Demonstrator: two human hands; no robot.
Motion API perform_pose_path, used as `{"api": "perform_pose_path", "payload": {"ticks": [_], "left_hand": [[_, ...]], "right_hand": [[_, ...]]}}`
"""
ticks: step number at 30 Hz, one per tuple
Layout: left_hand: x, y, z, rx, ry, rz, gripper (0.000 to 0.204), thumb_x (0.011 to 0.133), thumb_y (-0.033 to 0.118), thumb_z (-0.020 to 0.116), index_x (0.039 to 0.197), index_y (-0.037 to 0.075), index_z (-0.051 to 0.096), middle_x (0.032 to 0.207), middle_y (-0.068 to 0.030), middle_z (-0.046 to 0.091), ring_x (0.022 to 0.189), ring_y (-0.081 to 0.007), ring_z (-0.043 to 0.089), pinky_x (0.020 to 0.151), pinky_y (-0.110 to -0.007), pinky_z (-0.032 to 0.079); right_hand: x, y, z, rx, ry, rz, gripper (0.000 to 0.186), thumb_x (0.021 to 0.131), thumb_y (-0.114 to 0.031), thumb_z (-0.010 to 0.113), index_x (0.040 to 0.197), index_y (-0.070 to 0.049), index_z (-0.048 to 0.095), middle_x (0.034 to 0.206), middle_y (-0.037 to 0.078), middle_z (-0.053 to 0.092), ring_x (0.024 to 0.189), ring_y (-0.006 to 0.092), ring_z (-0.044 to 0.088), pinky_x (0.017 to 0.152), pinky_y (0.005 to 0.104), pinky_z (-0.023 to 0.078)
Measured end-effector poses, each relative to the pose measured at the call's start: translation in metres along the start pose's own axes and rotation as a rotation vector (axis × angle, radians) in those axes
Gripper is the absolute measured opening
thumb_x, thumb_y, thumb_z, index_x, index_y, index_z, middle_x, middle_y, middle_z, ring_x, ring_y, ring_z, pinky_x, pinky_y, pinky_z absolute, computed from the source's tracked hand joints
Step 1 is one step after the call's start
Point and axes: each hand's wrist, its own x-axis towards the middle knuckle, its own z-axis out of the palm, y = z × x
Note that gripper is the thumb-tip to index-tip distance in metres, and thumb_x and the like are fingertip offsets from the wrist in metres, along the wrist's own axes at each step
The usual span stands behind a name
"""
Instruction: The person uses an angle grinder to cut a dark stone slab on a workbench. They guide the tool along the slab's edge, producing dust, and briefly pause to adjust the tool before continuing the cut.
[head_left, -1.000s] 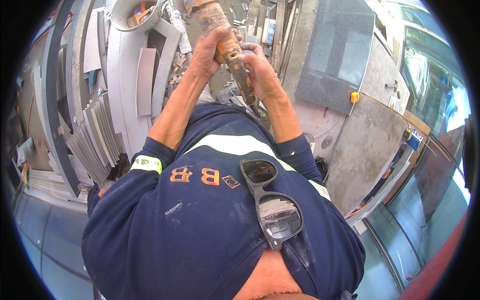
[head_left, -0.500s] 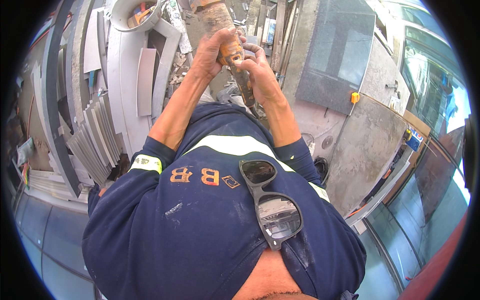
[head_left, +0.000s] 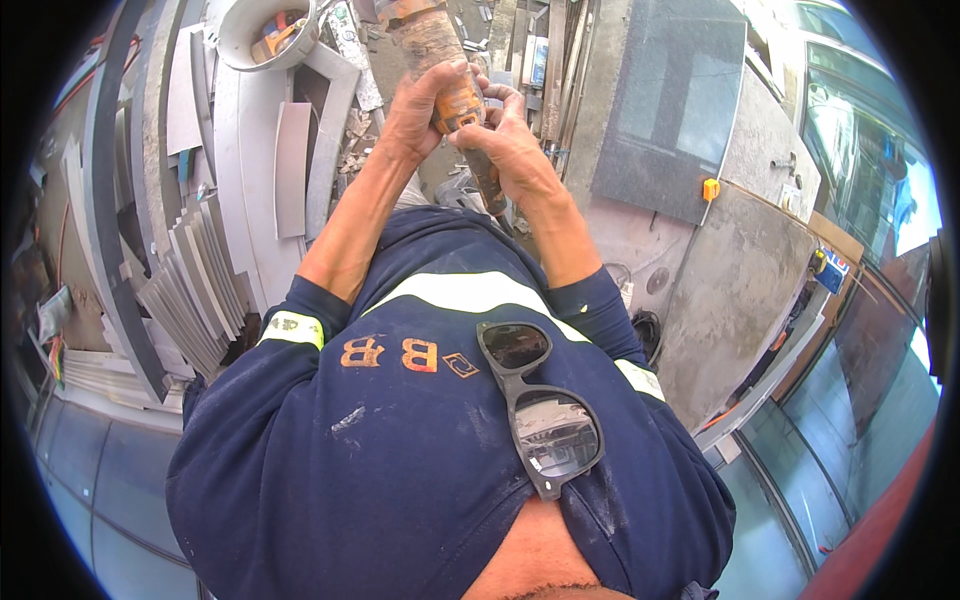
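A worn orange cylindrical power tool (head_left: 425,35) runs diagonally from the top centre toward my stomach, with a dark, grimy lower end. My left hand (head_left: 419,112) wraps round the middle of its body. On the other side my right hand (head_left: 514,152) holds it with curled fingers, its thumb pressed across the tool near an orange switch-like part. Dark sunglasses (head_left: 535,400) hang on the front of my navy sweatshirt.
At upper left stands a white bucket (head_left: 235,45) of tools. Grey strips and panels (head_left: 200,280) are stacked leftward. Rubble and planks (head_left: 545,60) lie ahead. Rightward are a dark slab (head_left: 660,110) with a yellow object (head_left: 710,190), concrete-coloured boards (head_left: 728,300) and glazing (head_left: 850,130).
Both hands and the tool have shifted slightly downward in the picture. My right thumb has slid down and leftward over the tool's lower part.
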Motion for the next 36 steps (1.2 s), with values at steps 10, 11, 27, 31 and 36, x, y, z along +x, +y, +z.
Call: {"api": "perform_pose_path", "payload": {"ticks": [10, 11, 27, 31, 36], "left_hand": [[0.0, 0.01, 0.004, -0.083, 0.024, -0.023, 0.058, 0.096, 0.037, 0.081, 0.129, -0.008, 0.066, 0.115, -0.0199, 0.076, 0.112, -0.0339, 0.077, 0.102, -0.044, 0.066], [0.002, 0.012, 0.004, -0.09, 0.024, -0.011, 0.058, 0.096, 0.037, 0.081, 0.13, -0.008, 0.065, 0.116, -0.0206, 0.075, 0.113, -0.0352, 0.077, 0.103, -0.044, 0.065], [-0.025, 0.017, 0.004, 0.268, -0.034, -0.065, 0.069, 0.108, 0.038, 0.074, 0.153, -0.009, 0.049, 0.14, -0.0171, 0.067, 0.127, -0.0253, 0.07, 0.107, -0.044, 0.061], [-0.029, 0.022, -0.009, 0.449, -0.099, -0.04, 0.073, 0.098, 0.028, 0.082, 0.151, -0.012, 0.052, 0.14, -0.0217, 0.07, 0.126, -0.0276, 0.071, 0.111, -0.04, 0.058], [-0.018, 0.04, -0.005, 0.897, 0.013, -0.067, 0.09, 0.085, 0.034, 0.094, 0.15, -0.012, 0.053, 0.124, -0.0227, 0.078, 0.117, -0.0264, 0.076, 0.105, -0.038, 0.059]], "right_hand": [[-0.047, 0.005, -0.007, -0.257, -0.108, 0.129, 0.059, 0.092, -0.03, 0.086, 0.136, -0.001, 0.06, 0.099, 0.01, 0.072, 0.078, 0.0153, 0.07, 0.069, 0.0299, 0.056], [-0.051, 0.005, -0.008, -0.214, -0.169, 0.211, 0.05, 0.094, -0.029, 0.085, 0.13, -0.001, 0.066, 0.094, 0.007, 0.072, 0.07, 0.0127, 0.068, 0.062, 0.0277, 0.054], [-0.039, 0.031, -0.002, -0.638, 0.226, -0.143, 0.033, 0.091, -0.022, 0.08, 0.112, 0.004, 0.075, 0.086, 0.018, 0.078, 0.08, 0.0254, 0.074, 0.079, 0.0407, 0.058], [-0.044, 0.029, -0.007, -0.703, 0.242, -0.22, 0.036, 0.089, -0.022, 0.077, 0.113, 0.004, 0.073, 0.09, 0.027, 0.077, 0.086, 0.0433, 0.077, 0.08, 0.0467, 0.06], [-0.044, 0.026, -0.008, -0.729, 0.218, -0.213, 0.035, 0.087, -0.023, 0.078, 0.109, 0.005, 0.073, 0.091, 0.03, 0.075, 0.09, 0.0471, 0.076, 0.082, 0.0477, 0.06]]}}
